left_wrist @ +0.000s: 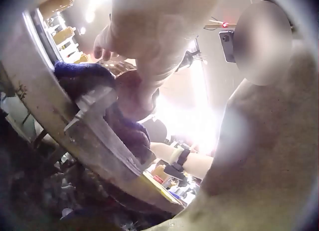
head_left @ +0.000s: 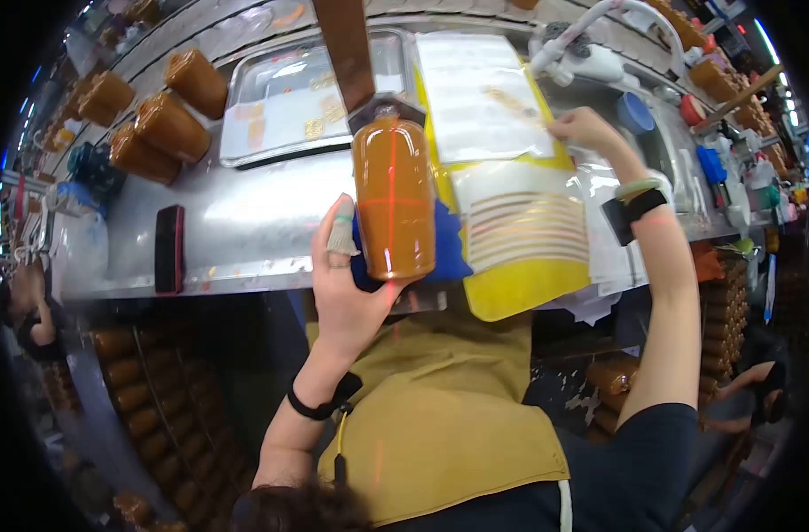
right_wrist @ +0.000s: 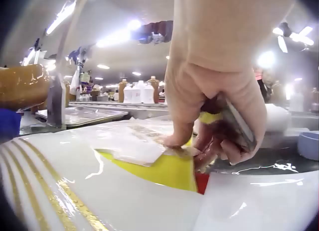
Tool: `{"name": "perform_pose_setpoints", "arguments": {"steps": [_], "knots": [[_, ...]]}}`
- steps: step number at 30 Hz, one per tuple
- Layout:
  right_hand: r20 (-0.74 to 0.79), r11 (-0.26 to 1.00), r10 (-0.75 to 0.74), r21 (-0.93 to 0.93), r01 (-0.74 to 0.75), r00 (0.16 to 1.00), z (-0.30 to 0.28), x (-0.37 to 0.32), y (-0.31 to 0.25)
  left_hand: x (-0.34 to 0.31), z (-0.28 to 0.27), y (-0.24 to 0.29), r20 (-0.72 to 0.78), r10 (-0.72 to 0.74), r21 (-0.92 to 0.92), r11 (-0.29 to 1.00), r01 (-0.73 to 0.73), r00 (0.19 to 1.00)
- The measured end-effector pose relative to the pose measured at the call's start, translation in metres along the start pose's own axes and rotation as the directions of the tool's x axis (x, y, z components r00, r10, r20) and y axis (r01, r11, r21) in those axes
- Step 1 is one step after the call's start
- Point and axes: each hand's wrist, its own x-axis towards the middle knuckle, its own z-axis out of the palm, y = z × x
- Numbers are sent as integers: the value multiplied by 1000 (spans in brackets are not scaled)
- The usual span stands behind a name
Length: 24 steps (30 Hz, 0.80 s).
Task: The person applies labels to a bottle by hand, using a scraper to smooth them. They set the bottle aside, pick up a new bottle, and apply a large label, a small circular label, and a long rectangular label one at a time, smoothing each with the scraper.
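Observation:
An amber-brown glazed bottle point(head_left: 394, 199) lies on a blue cloth point(head_left: 453, 244), its neck end at a dark metal holder point(head_left: 385, 106). My left hand point(head_left: 351, 293) is at the bottle's base. Its thumb touches the base, while a wrapped finger points along the bottle's left side. Over the right edge of a white decal sheet point(head_left: 475, 84) bends my right hand point(head_left: 591, 133). In the right wrist view its thumb presses the sheet's edge, and its curled fingers hold a flat grey scraper-like piece point(right_wrist: 238, 122) against the palm.
Several brown bottles point(head_left: 178, 124) stand at the back left, beside a metal tray point(head_left: 236, 142) with decal sheets. A phone point(head_left: 168, 248) lies on the left of the metal table. Gold-striped decals point(head_left: 524, 217) lie on a yellow sheet point(head_left: 529, 288). A blue bowl point(head_left: 635, 113) is at the right.

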Motion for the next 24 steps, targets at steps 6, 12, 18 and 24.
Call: {"name": "perform_pose_setpoints", "arguments": {"steps": [6,12,18,24], "knots": [[-201,949,-92,-315,24,975,-35,-60,-67,-6,-6,-11,152,-206,-168,958,231,967],[-39,857,-367,374,354,929,10,-143,-168,-3,-10,-24,306,-12,53,999,-5,952],[-44,686,-525,569,454,850,32,-180,-248,5,-8,-7,129,22,69,997,-31,991],[38,595,-555,717,364,831,30,-220,-291,7,-25,-7,325,-77,-6,996,84,943]]}}
